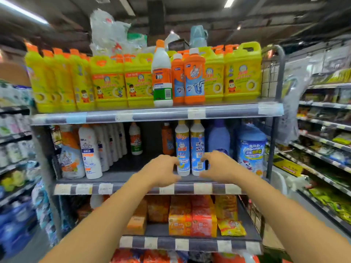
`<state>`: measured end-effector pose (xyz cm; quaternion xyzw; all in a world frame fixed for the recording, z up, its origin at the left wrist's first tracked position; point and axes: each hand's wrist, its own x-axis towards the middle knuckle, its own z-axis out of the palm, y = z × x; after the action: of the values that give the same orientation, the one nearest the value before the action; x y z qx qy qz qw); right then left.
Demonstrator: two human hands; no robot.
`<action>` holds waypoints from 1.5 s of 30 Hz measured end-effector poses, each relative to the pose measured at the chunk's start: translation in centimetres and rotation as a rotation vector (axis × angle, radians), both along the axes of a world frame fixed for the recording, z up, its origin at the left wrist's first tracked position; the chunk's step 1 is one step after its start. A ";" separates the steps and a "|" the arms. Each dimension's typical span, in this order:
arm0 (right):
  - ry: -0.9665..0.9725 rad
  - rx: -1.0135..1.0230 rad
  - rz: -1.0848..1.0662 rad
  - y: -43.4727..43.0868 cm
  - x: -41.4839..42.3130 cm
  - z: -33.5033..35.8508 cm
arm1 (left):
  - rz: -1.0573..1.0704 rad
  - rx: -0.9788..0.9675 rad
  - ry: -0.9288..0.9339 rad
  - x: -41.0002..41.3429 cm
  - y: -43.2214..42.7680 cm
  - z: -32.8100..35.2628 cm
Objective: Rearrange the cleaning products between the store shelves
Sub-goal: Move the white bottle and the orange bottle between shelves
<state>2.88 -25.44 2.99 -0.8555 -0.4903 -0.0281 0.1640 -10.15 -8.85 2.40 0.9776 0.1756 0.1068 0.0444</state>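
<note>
Two white bottles with blue labels and yellow caps stand side by side at the front of the middle shelf (117, 179), the left bottle (182, 147) and the right bottle (197, 145). My left hand (163, 170) hovers at the left bottle's left side, fingers bent, fingertips at its edge. My right hand (218, 167) mirrors it at the right bottle's right side, fingers bent and spread. Neither hand plainly grips a bottle. On the top shelf (155, 115) stand two orange drain-cleaner bottles (194, 76) and a white bottle with an orange cap (161, 74).
Yellow detergent jugs (108, 82) fill the top shelf. The middle shelf also holds white spray bottles (90, 150), a purple jug (218, 137) and a blue jug (250, 147). Orange and red packets (190, 217) lie on the lower shelf. Other store racks flank both sides.
</note>
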 end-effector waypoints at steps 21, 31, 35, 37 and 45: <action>-0.153 0.250 -0.039 0.4 1.0 17.2 | 0.241 0.279 -0.066 -2.8 1.2 20.7; 0.073 0.566 -0.290 9.0 7.2 18.6 | 0.154 -0.224 -0.590 6.4 6.2 20.5; 0.245 0.657 -0.334 12.1 9.2 19.0 | 0.168 -0.332 -0.728 8.8 8.5 20.1; 0.304 0.697 -0.337 13.4 10.0 18.9 | 0.187 -0.351 -0.773 9.8 9.6 20.0; 0.302 0.829 -0.300 15.2 12.0 18.1 | 0.243 -0.362 -0.797 12.3 11.4 20.1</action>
<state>14.83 -10.20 21.07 -0.7736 -0.2792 -0.1205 0.5559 2.20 2.53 22.49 0.8091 0.2740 0.4470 0.2657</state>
